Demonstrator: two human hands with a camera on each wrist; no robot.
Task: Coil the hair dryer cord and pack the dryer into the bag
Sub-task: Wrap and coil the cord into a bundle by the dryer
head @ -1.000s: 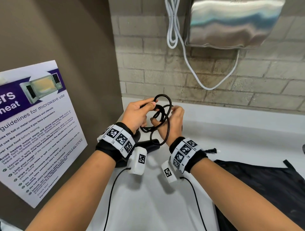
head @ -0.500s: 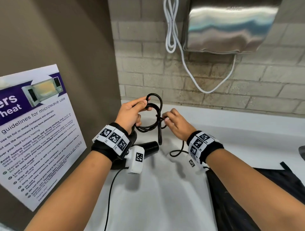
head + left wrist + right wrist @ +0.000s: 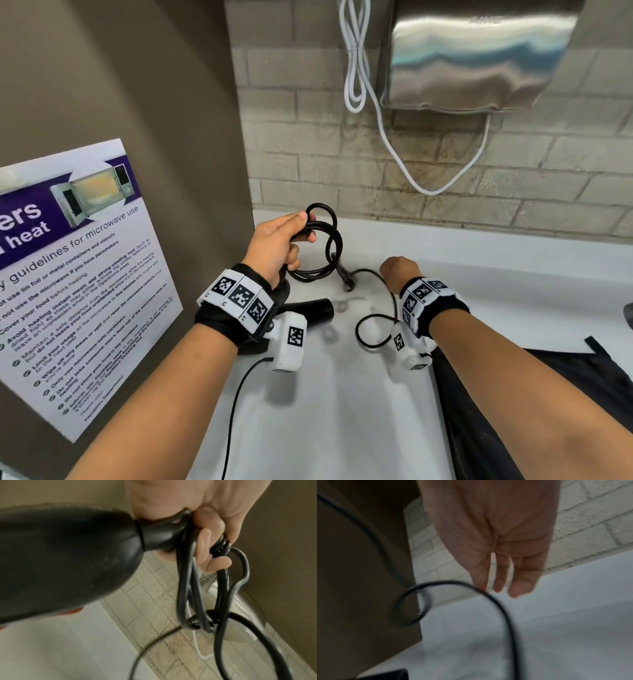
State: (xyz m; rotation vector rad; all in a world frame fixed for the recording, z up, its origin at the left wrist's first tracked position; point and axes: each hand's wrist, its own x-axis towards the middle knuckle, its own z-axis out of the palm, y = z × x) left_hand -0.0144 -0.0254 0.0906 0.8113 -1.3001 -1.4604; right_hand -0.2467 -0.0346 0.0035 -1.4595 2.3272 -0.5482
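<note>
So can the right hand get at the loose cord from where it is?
Probably yes. The right hand hovers with straight fingers right beside the loose cord, and nothing lies between them. The left hand grips the coils.

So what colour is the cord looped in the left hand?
Black. The cord shows best in the left wrist view.

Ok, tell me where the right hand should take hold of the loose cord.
Pinch the slack cord on the arch running from the coils toward the right hand, coming from the right and above. That stretch looks raised off the counter, probably leaving room for fingers, while the left hand holds the coils.
</note>
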